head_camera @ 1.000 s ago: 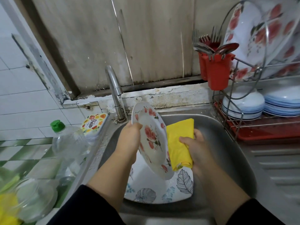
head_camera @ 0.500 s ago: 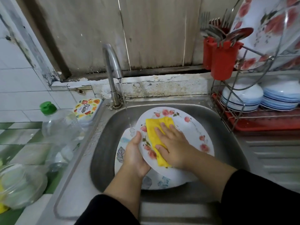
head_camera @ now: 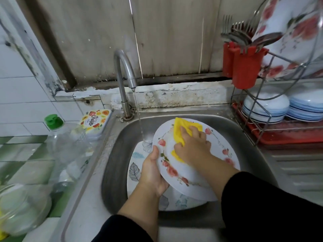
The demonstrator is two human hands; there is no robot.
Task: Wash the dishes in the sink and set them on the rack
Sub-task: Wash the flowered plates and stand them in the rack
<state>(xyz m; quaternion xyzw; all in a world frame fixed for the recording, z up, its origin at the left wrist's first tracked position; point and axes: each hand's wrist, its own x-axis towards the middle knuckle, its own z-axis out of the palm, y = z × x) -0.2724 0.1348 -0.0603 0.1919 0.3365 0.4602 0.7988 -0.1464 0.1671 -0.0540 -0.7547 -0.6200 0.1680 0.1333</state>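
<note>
Over the steel sink (head_camera: 244,137), my left hand (head_camera: 153,172) grips the left rim of a white plate with red flowers (head_camera: 220,154), held nearly flat. My right hand (head_camera: 193,145) presses a yellow cloth (head_camera: 181,128) onto the plate's face, fingers spread over it. Under it in the basin lies a leaf-patterned plate (head_camera: 135,170). A thin stream runs from the tap (head_camera: 124,70) just left of the flowered plate. The wire dish rack (head_camera: 258,119) stands at the right.
The rack holds stacked white-blue bowls (head_camera: 265,105), a large flowered plate (head_camera: 293,32) and a red cutlery cup (head_camera: 244,67) with forks and spoons. A clear bottle with a green cap (head_camera: 61,140), a soap tub (head_camera: 94,121) and a glass bowl (head_camera: 21,206) sit left of the sink.
The plate went from upright, with the cloth behind it, to lying nearly flat. My right hand now rubs the cloth on its face, shifted toward the far rim. Water now runs.
</note>
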